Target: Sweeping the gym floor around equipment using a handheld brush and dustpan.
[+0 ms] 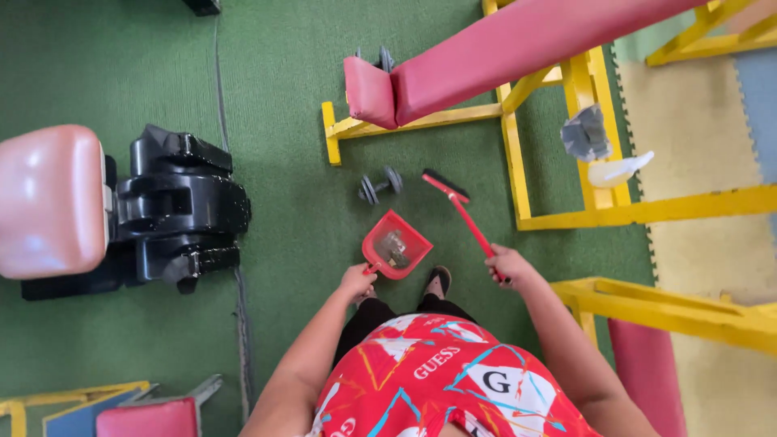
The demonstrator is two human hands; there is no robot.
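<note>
Nearest the camera is the person's red patterned shirt (441, 380), with both bare forearms reaching forward over the floor. Left hand (357, 282) is curled shut around the handle of a red dustpan (396, 245), held just above the green carpet (283, 97); grey dust and small scraps lie in its tray. Right hand (510, 265) is closed around the red handle of a brush (459, 203), whose dark bristle head points away toward the yellow frame (518, 174). One shoe (438, 280) shows between the hands.

Green carpet covers most of the floor, with yellow and blue foam mats (712, 121) along the right edge. A small grey dumbbell (380, 185) lies on the carpet just beyond the dustpan, and another (382, 58) sits farther off, partly hidden by the red padded bench (486, 57) on the yellow frame. A grey crumpled cloth (586, 133) and a pale bottle (617, 169) rest on the frame's right rail. At the left edge stands a black machine (182, 210) with a pink padded seat (48, 198). More yellow framing (672, 311) and red padding show at the lower right.
</note>
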